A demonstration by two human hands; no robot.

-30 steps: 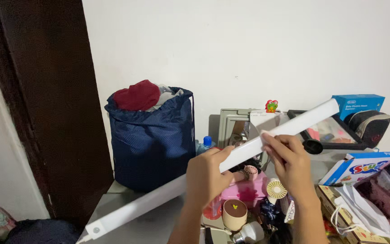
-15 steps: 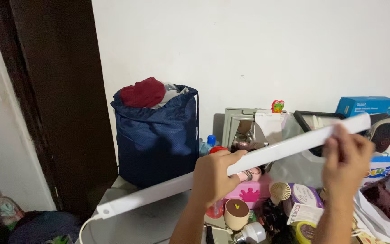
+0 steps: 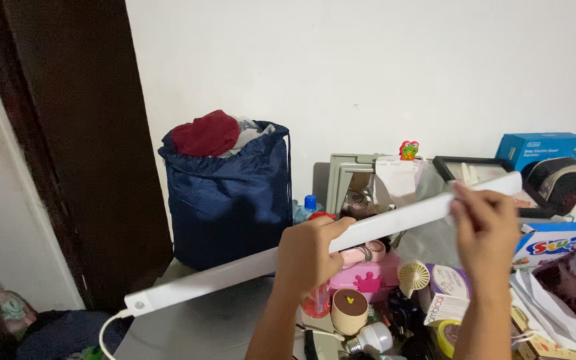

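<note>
A long white light bar (image 3: 248, 270) is held slanted above the cluttered table (image 3: 201, 327) — gripped mid-length by the curled left hand (image 3: 308, 257), its raised end pinched by the right hand (image 3: 485, 230), near a navy bag (image 3: 228, 193).

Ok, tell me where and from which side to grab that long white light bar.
The white light bar is long, slim and tilted, low at its corded left end. It is probably best gripped near the middle, where the left hand wraps it from below, with the right hand steadying the raised far end. Avoid the cable end.
</note>
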